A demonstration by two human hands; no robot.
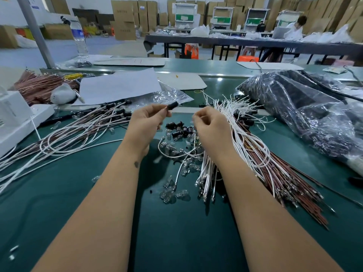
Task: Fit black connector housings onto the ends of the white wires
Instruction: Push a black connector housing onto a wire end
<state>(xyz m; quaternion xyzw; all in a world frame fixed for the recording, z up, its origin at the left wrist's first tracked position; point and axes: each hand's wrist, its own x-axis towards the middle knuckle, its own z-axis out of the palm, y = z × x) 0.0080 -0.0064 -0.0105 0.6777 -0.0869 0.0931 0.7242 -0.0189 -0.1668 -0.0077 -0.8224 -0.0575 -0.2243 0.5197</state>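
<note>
The left hand (146, 119) pinches one black connector housing (172, 105) above the green tabletop (176, 232). The right hand (211, 124) is curled; whether it holds anything I cannot tell. Roughly eight loose housings (179, 130) lie between the hands, the white wires (241, 122) just right.

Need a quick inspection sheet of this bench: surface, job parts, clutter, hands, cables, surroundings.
Surface: green mat.
Job's things: loose black housings; bundle of white wires.
Clutter: clear bulbs, paper sheet, plastic bag, water bottle.
Grippers: left hand pinches a black housing; right hand curled, contents unclear.
Cables: finished leads at left.
Surroundings: stacked cartons, seated workers.
</note>
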